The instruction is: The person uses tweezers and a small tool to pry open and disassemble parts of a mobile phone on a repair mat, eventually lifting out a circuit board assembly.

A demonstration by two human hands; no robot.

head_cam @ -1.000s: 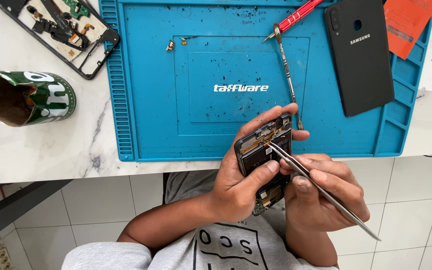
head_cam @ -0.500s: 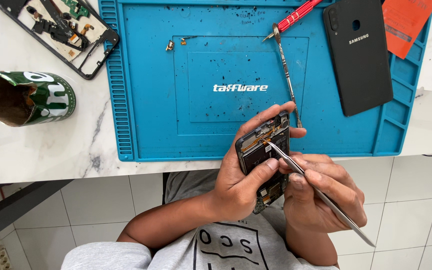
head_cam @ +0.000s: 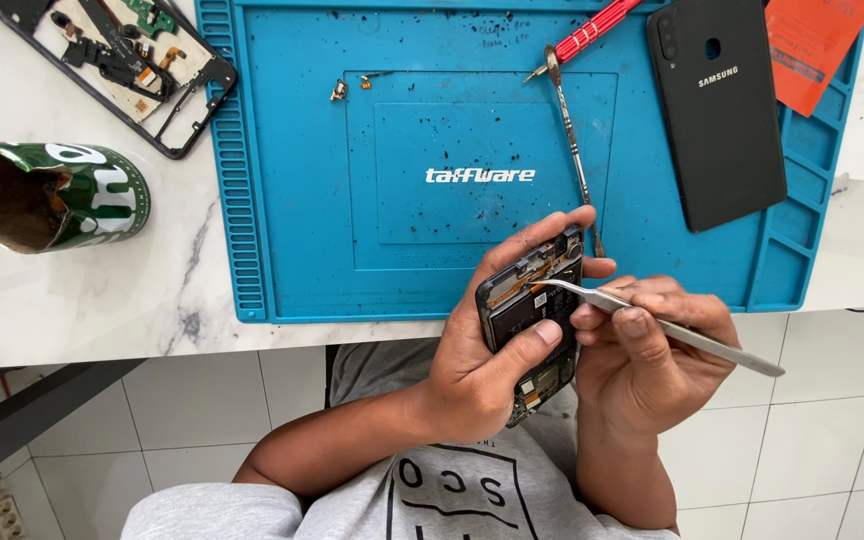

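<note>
My left hand [head_cam: 487, 350] grips an opened phone [head_cam: 527, 305] with its back off, held upright just in front of the table edge, thumb across its middle. My right hand [head_cam: 642, 350] pinches steel tweezers [head_cam: 672, 330]; their tips rest on the upper part of the phone's exposed board. Both hands hover over my lap, below the blue silicone work mat [head_cam: 402, 120].
On the mat lie a thin metal spudger [head_cam: 572, 140], a red-handled screwdriver [head_cam: 592, 30], a black phone back cover [head_cam: 717, 110], an orange card [head_cam: 812, 45] and small gold parts [head_cam: 340, 90]. A dismantled phone frame [head_cam: 122, 60] and a cut green can [head_cam: 52, 195] sit on the marble top to the left.
The tweezers have flattened and their tips have slid up toward the phone's upper edge. My left hand's grip on the phone stays much the same.
</note>
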